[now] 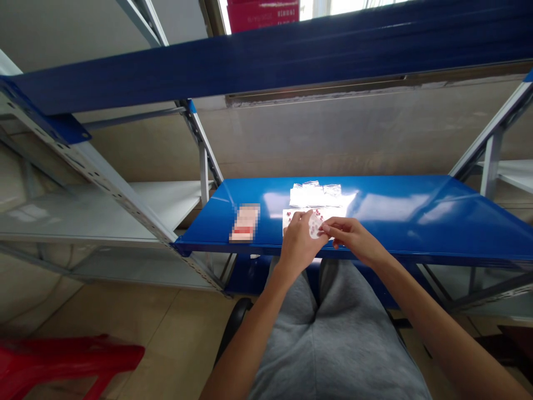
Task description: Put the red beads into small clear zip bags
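Observation:
My left hand [298, 240] and my right hand [352, 236] meet over the front edge of a blue shelf [416, 214]. Both pinch a small white piece with red marks [315, 225], which looks like a sticker or a small card. Under it lies a white sheet with red dots [333, 213]. Several small clear plastic bags [315, 194] lie in a row just behind the sheet. A blurred red and white packet [245, 223] rests on the shelf to the left of my hands.
A dark blue beam [266, 61] of the rack crosses overhead. A white shelf [137, 208] stands to the left. A red plastic stool [62, 364] sits on the tiled floor at bottom left. My grey-clad legs [333, 333] fill the lower middle.

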`<move>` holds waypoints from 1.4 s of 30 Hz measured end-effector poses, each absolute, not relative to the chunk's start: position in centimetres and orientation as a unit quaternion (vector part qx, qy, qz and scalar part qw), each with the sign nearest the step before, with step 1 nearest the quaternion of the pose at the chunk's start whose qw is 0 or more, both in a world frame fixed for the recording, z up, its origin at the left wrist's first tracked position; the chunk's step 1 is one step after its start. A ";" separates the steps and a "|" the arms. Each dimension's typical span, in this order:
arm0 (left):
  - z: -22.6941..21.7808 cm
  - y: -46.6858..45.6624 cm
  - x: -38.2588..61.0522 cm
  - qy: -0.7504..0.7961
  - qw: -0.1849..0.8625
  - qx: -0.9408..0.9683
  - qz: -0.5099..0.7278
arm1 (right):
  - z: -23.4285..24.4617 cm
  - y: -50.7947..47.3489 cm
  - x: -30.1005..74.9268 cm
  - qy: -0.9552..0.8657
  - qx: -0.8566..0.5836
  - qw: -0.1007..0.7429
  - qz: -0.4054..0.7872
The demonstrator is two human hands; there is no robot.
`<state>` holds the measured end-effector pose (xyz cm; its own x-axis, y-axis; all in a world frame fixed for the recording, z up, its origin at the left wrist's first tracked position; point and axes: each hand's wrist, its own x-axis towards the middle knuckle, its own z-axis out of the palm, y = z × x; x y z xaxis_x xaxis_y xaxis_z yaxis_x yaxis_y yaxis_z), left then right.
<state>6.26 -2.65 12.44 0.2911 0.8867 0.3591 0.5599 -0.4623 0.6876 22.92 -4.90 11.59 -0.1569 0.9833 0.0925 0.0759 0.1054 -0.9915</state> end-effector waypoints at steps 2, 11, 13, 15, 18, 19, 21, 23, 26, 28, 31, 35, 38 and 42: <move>12.5 -2.5 6.2 0.461 0.227 0.771 0.376 | 11.6 -5.0 23.0 -0.583 -0.454 0.462 0.491; 12.2 -1.1 4.5 0.478 0.212 0.752 0.401 | 9.3 -3.1 26.5 -0.643 -0.580 0.438 0.243; 12.4 -0.9 4.1 0.479 0.208 0.757 0.394 | 8.2 -2.3 27.3 -0.654 -0.624 0.404 0.144; 12.6 -0.4 4.0 0.486 0.198 0.764 0.375 | 7.2 -1.6 27.8 -0.669 -0.638 0.369 0.100; 13.0 0.6 4.0 0.492 0.173 0.785 0.335 | 6.3 -1.0 27.7 -0.700 -0.635 0.320 0.068; 13.0 0.9 4.0 0.488 0.163 0.794 0.323 | 6.1 -0.9 27.6 -0.709 -0.632 0.307 0.061; 12.7 1.3 4.1 0.474 0.152 0.812 0.304 | 5.8 -0.7 27.3 -0.726 -0.625 0.283 0.054; 12.1 1.3 4.2 0.468 0.157 0.817 0.297 | 5.6 -0.5 27.0 -0.737 -0.620 0.264 0.049; 11.1 0.7 4.4 0.466 0.172 0.816 0.296 | 5.5 -0.2 26.6 -0.743 -0.620 0.248 0.040; 10.7 0.3 4.5 0.460 0.175 0.818 0.296 | 5.6 -0.1 26.4 -0.743 -0.624 0.241 0.035; 10.7 0.0 4.7 0.455 0.177 0.819 0.302 | 5.8 0.0 26.0 -0.742 -0.634 0.216 0.030; 10.9 0.1 4.7 0.454 0.178 0.818 0.305 | 6.0 0.2 25.7 -0.746 -0.636 0.194 0.021; 10.8 0.3 4.5 0.450 0.178 0.820 0.307 | 6.0 0.3 25.8 -0.750 -0.624 0.217 0.025; 10.3 0.5 4.4 0.438 0.179 0.824 0.313 | 6.7 0.2 25.7 -0.728 -0.595 0.324 0.098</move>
